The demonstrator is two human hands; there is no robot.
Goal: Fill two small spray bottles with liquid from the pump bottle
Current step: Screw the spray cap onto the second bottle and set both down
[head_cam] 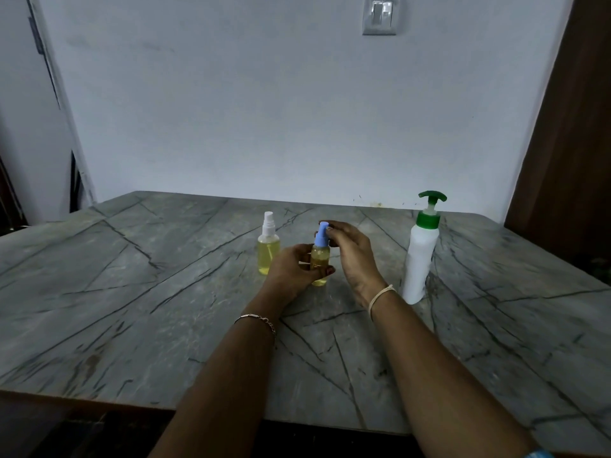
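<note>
Now her left hand [294,267] grips the blue-capped spray bottle [320,259] of yellow liquid, right hand [352,249] pinching its cap. Beside it, the white-capped spray bottle [268,249] holds yellow liquid too.

Marble table [132,309], white-capped spray bottle [268,251], blue-capped spray bottle [320,256], pump bottle [420,259]

blue-capped bottle [320,254] part-hidden, table [132,309] edges cropped

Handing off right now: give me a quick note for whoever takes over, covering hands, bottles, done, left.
Hands: left hand grips the blue-topped spray bottle upright; right hand pinches its top.
Things: white-topped spray bottle stands capped to its left; pump bottle stands at right.
Done: both small bottles hold yellow liquid.
Left: probably tighten the blue top, then set it down.
</note>
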